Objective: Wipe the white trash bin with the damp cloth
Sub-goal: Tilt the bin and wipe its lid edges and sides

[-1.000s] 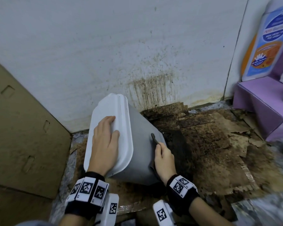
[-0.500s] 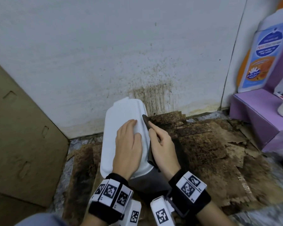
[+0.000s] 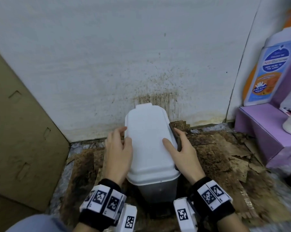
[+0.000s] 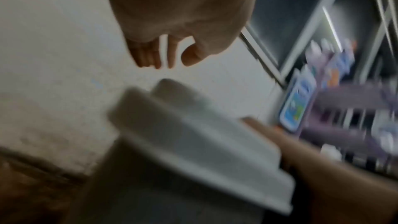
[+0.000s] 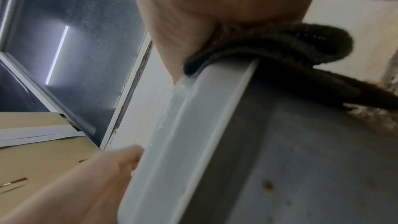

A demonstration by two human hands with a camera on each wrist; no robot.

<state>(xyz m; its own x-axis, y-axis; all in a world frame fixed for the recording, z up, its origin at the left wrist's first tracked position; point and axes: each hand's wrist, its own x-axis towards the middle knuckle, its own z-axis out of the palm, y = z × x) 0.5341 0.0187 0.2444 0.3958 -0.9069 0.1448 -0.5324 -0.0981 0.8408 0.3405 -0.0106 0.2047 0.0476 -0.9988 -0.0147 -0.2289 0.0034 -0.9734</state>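
Stained wall (image 3: 107, 64) behind bin (image 3: 149, 139) (cloth (image 3: 174, 136) alongside)

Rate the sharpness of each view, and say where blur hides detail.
Head view: sharp at centre, white trash bin clear, right edge smeared. Left wrist view: heavy motion blur; bin lid and shelf items smeared. Right wrist view: mostly sharp, dark cloth over the lid edge readable, left hand soft.

Two bare forearms end in a bare left hand (image 3: 118, 153) and a bare right hand (image 3: 183, 151). Each wrist wears a wide black fabric wristband (image 3: 213, 201) carrying white rectangular plates printed with black square-patterned code markers (image 3: 208, 196). A white boxy camera block (image 3: 128, 218), also bearing such a marker, hangs under each wrist. A pale blue sleeve edge (image 3: 37, 223) shows at the near left.
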